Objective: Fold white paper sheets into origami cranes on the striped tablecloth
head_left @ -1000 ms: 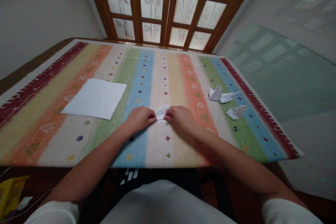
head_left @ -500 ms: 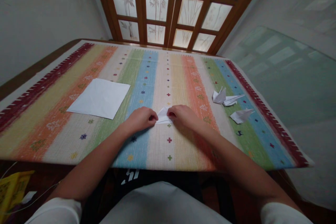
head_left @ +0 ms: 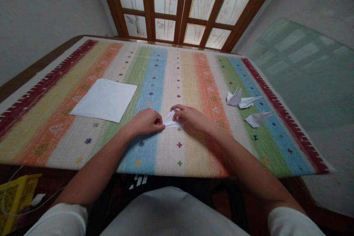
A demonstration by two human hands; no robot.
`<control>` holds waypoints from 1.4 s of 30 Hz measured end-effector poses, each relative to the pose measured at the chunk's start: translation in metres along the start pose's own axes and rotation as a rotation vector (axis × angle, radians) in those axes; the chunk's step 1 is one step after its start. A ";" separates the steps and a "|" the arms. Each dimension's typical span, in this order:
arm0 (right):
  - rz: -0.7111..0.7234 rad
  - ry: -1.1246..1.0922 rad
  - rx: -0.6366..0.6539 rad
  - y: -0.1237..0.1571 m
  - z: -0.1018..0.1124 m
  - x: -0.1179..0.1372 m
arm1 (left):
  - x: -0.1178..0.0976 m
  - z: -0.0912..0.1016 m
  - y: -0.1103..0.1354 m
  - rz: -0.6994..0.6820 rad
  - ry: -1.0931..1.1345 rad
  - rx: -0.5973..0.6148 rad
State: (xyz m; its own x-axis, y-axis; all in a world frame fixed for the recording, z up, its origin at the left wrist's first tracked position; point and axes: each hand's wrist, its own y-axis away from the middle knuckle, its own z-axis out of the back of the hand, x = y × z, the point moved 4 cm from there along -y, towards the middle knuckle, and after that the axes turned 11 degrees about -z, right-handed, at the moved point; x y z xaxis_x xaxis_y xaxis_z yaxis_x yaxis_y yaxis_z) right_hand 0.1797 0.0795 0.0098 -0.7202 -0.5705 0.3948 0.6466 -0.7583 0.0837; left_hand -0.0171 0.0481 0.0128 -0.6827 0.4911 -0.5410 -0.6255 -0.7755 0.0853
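Folded white paper (head_left: 170, 120) lies between both hands. Left hand (head_left: 146, 122) curled against its left tip, pinch unclear; right hand (head_left: 192, 118) spread, pressing on top. Striped rug (head_left: 166, 151) beneath.

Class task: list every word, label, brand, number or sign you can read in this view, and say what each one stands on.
White marks on the black garment: too blurred and partly hidden to read.
Printing on the yellow packet: too small to read.
No legible text.
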 end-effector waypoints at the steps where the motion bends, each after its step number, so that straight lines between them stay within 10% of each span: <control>1: -0.003 0.008 0.007 0.001 0.000 0.000 | 0.000 0.000 0.000 0.004 -0.006 0.004; 26: -0.210 0.008 -0.105 0.003 -0.011 0.011 | 0.002 -0.004 -0.001 0.218 -0.016 -0.022; 42: -0.102 -0.052 -0.126 0.010 -0.017 0.005 | -0.005 -0.005 -0.002 0.250 -0.149 -0.008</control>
State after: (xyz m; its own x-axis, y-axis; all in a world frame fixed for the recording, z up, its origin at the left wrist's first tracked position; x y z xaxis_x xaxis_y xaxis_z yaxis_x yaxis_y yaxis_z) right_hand 0.1779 0.0640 -0.0024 -0.7641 -0.4742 0.4374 0.5321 -0.8466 0.0115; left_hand -0.0104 0.0453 0.0111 -0.8637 0.3363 -0.3753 -0.4279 -0.8828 0.1938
